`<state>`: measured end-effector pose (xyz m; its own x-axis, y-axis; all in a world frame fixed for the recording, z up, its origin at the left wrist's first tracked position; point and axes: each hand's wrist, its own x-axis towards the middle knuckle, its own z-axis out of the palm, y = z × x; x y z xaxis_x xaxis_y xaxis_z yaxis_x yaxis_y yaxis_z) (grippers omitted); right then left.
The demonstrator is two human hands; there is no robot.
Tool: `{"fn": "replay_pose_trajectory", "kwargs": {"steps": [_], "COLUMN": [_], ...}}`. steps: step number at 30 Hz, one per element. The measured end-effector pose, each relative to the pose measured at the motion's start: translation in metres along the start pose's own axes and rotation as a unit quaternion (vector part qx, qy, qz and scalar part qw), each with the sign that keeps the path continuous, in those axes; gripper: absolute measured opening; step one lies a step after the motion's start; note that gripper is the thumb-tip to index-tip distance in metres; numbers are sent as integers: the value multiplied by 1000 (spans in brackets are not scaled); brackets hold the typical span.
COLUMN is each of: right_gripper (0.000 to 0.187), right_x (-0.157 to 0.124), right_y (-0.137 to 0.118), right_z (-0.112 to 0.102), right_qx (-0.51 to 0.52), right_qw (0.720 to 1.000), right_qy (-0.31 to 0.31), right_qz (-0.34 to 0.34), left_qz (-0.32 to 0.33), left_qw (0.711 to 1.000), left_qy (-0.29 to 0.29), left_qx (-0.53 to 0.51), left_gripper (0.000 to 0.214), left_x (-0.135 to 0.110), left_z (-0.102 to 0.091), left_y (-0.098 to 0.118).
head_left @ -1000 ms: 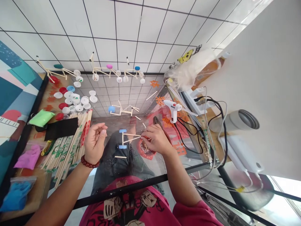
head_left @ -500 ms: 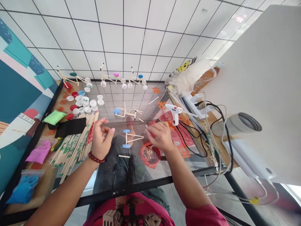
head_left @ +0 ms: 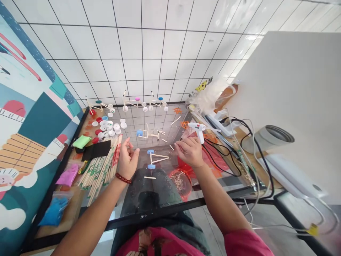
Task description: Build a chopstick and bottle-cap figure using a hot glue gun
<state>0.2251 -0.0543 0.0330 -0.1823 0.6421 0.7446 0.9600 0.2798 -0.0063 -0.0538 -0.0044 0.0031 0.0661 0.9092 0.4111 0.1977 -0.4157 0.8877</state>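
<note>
The blue-wheeled stick frame (head_left: 160,155) is lying apart, at four o'clock from the left hand (head_left: 128,161), whose thumb is standing wide, and eight o'clock from the right hand (head_left: 189,150), its fingers sitting close; their hold I cannot tell.

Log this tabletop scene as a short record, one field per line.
Left hand: partly open, near the pile of sticks
Right hand: fingers bent, near the white glue gun; whether it holds anything is unclear
Between hands: stick frame with two blue wheels
Left side: white, red and blue caps; green packet
Back edge: three stick models
</note>
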Motion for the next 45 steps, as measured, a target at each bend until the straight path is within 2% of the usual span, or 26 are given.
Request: {"fn": "replay_pose_trajectory", "kwargs": {"steps": [5,10,19,26,31,36,39,42,45], "right_gripper": [7,13,18,13,6,7,11,13,13], "right_x": [-6,-6,-6,-3,-2,-1,-2,-2,-3], "right_y": [15,25,30,21,12,1,-5,-9,-10], "right_z": [-1,-4,-9,-8,-6,-5,-5,-4,-3], "right_qx": [-49,-112,-114,-92,-48,-1,21,27,31], "right_qw": [998,991,983,990,996,999,1000,999,999], "right_qy": [42,52,82,81,75,40,9,-22,-29], "right_qz": [25,50,116,65,18,-9,-21,-21,-13], "left_qz": [16,24,53,58,48,45,77,100,111], "left_qw": [1000,1000,998,997,998,998,995,991,986], "left_qy": [6,8,-9,10,12,-5,-3,-38,-78], "left_qx": [14,14,36,47,24,46,71,86,98], "left_gripper": [47,47,48,40,44,43,30,8,15], "left_x": [2,5,2,2,1,0,0,0,-1], "left_z": [1,3,4,0,1,2,3,2,0], "left_y": [0,-2,2,3,6,7,10,14,17]}}
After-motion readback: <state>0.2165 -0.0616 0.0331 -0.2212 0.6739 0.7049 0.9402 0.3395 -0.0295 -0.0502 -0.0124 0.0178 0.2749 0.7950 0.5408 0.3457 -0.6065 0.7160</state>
